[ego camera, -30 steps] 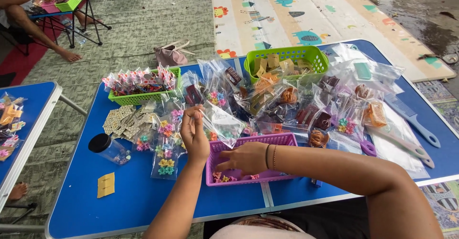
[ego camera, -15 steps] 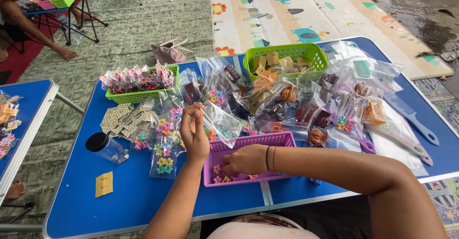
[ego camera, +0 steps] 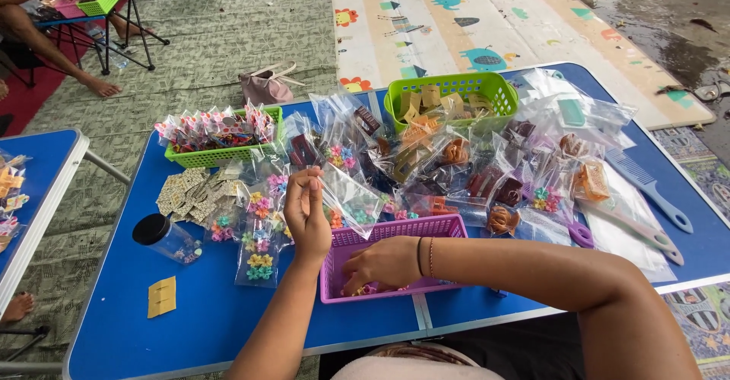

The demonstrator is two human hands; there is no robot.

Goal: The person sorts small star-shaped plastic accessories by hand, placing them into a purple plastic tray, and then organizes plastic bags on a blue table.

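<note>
Left hand (ego camera: 306, 216) grip pinched tight on a clear bag (ego camera: 348, 197); right hand (ego camera: 384, 264) loosely curled, fingertips down in the purple basket (ego camera: 395, 232).

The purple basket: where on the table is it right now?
In the head view, the purple basket sits at the blue table's near edge, centre, with the right hand reaching into it and the left hand just beside it.

Left hand (ego camera: 306, 214) pinching clear plastic bag (ego camera: 348, 196) at frame centre, right hand (ego camera: 388, 262) reaching into purple basket (ego camera: 395, 232), blue tabletop (ego camera: 228, 315), green baskets upper middle.
</note>
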